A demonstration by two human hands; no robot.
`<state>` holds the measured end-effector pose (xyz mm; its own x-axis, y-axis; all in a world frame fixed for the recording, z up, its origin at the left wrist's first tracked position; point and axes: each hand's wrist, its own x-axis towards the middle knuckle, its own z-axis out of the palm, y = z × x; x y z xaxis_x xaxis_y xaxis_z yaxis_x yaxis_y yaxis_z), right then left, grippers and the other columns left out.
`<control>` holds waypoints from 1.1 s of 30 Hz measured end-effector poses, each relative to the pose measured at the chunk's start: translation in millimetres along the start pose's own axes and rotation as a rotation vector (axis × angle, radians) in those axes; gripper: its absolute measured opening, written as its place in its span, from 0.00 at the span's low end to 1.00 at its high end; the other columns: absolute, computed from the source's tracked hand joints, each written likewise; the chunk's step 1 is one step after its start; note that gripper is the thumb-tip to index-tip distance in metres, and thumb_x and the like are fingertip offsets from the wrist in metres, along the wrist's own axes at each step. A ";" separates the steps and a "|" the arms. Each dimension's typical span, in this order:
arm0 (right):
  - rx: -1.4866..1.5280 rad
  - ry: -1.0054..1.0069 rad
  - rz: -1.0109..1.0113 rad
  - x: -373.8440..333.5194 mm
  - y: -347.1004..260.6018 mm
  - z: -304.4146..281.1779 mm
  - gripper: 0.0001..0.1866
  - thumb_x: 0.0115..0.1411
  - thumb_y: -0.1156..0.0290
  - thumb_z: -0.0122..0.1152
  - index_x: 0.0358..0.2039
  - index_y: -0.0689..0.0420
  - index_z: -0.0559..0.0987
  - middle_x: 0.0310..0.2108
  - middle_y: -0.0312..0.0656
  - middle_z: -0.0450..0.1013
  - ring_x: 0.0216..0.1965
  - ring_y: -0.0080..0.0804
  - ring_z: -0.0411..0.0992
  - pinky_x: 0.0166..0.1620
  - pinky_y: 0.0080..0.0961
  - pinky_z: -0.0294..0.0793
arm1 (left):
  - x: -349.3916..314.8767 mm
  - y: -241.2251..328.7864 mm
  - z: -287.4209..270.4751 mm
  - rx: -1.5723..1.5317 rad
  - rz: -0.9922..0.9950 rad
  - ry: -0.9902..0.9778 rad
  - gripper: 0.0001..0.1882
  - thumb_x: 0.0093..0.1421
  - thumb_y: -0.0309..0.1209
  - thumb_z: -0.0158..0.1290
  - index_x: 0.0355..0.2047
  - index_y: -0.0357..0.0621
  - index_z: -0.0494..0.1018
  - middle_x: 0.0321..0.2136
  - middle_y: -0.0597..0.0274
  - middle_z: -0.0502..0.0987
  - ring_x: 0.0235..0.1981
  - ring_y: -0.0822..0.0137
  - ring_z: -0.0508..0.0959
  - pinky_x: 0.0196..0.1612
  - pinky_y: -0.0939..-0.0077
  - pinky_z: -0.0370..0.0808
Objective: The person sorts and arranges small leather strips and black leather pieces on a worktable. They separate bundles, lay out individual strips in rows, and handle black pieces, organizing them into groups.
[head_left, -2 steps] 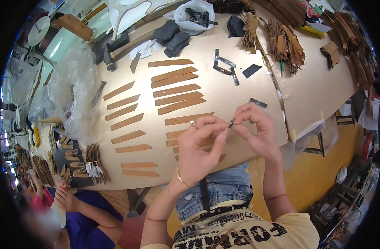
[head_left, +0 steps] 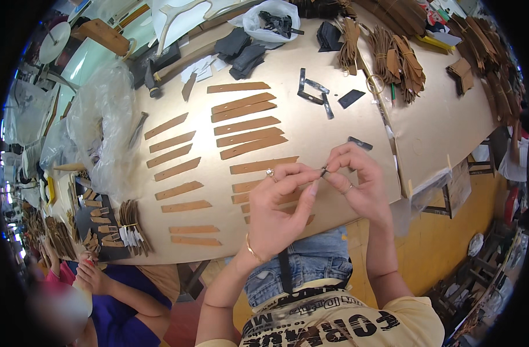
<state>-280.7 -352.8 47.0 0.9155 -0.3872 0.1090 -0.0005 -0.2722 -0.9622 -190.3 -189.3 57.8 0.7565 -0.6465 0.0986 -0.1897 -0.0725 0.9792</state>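
Observation:
Above the table's near edge, my left hand (head_left: 283, 205) and my right hand (head_left: 360, 184) meet fingertip to fingertip. Between them they pinch a small dark piece (head_left: 324, 171), mostly covered by the fingers; its kind is too small to make out. Brown leather strips (head_left: 263, 165) with slanted ends lie in a column beyond and under my left hand. A second column of shorter strips (head_left: 178, 166) lies farther left. Just past my right hand rests a small black strip (head_left: 360, 143). Several joined black strips (head_left: 315, 92) and a black rectangular piece (head_left: 350, 99) lie farther off.
A hammer (head_left: 153, 84), black pieces (head_left: 247, 61) and a white plastic bag (head_left: 270, 20) line the far side. Bundled brown strips (head_left: 386, 58) lie far right. Clear plastic (head_left: 102, 127) covers the left. A co-worker's hand (head_left: 91, 277) shows at lower left.
Both hands stay almost in place, with only a tiny shift of the fingers around the small dark piece. The strips on the table have not moved.

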 end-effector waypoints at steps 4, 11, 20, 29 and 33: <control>0.003 -0.023 -0.038 0.4 0.3 1.1 0.06 0.55 0.73 0.68 0.31 0.60 0.79 0.35 0.40 0.74 0.38 0.32 0.72 0.44 0.26 0.70 | -2.1 0.2 1.1 0.004 0.046 0.027 0.09 0.56 0.21 0.59 0.38 0.38 0.81 0.36 0.58 0.80 0.31 0.69 0.79 0.35 0.78 0.75; -0.293 0.251 -0.041 -10.2 -23.9 14.9 0.07 0.56 0.75 0.67 0.34 0.61 0.79 0.32 0.40 0.74 0.36 0.34 0.73 0.40 0.27 0.71 | -3.7 -3.1 4.1 0.224 0.237 0.192 0.09 0.54 0.18 0.60 0.37 0.37 0.80 0.36 0.57 0.79 0.30 0.66 0.80 0.32 0.77 0.77; -0.420 0.175 -0.142 -16.8 -34.0 22.8 0.05 0.56 0.81 0.64 0.34 0.63 0.79 0.30 0.43 0.75 0.27 0.31 0.72 0.32 0.23 0.71 | -5.9 -5.7 16.1 0.237 0.335 0.199 0.12 0.52 0.16 0.60 0.39 0.35 0.80 0.37 0.56 0.78 0.31 0.65 0.80 0.30 0.76 0.78; -0.339 0.140 -0.109 -15.0 -34.2 21.1 0.05 0.56 0.80 0.63 0.34 0.64 0.78 0.29 0.43 0.74 0.27 0.33 0.72 0.32 0.25 0.70 | -4.8 -7.6 13.0 0.293 0.358 0.179 0.13 0.51 0.16 0.61 0.39 0.36 0.80 0.37 0.57 0.78 0.30 0.64 0.80 0.30 0.76 0.77; -0.284 0.114 -0.069 -15.0 -32.6 21.5 0.05 0.57 0.79 0.62 0.34 0.63 0.77 0.29 0.43 0.73 0.27 0.35 0.73 0.32 0.27 0.71 | -4.9 -8.6 12.2 0.285 0.348 0.163 0.14 0.51 0.16 0.61 0.39 0.36 0.80 0.36 0.57 0.78 0.29 0.64 0.80 0.29 0.75 0.77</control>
<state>-285.7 -319.2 71.3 0.8661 -0.4513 0.2149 -0.0666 -0.5304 -0.8451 -200.1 -194.8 46.8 0.7017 -0.5436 0.4606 -0.5959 -0.0933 0.7976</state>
